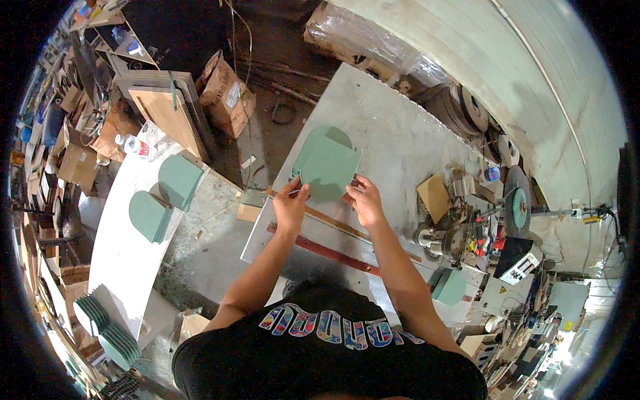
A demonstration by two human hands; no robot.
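A pale green flat panel [332, 167] with rounded corners is held between my two hands, over the grey metal table. My left hand [291, 205] pinches its near left corner with thumb and fingers. At the near right corner, my right hand [364, 201] grips it the same way. Partly hidden behind it, more green rounded pieces [330, 132] show at its far and left sides; I cannot tell how many. A long brown wooden strip [340, 225] and a dark red strip [327, 252] run across the table on the near side of my hands.
On the white curved table [123, 220] at left are stacks of green panels [150, 217], with more stacks [107, 330] at its near end. A grinding wheel [518, 200], a metal motor-like part [443, 241] and a cardboard piece [434, 199] are at right. A paper sack [227, 97] stands at far left.
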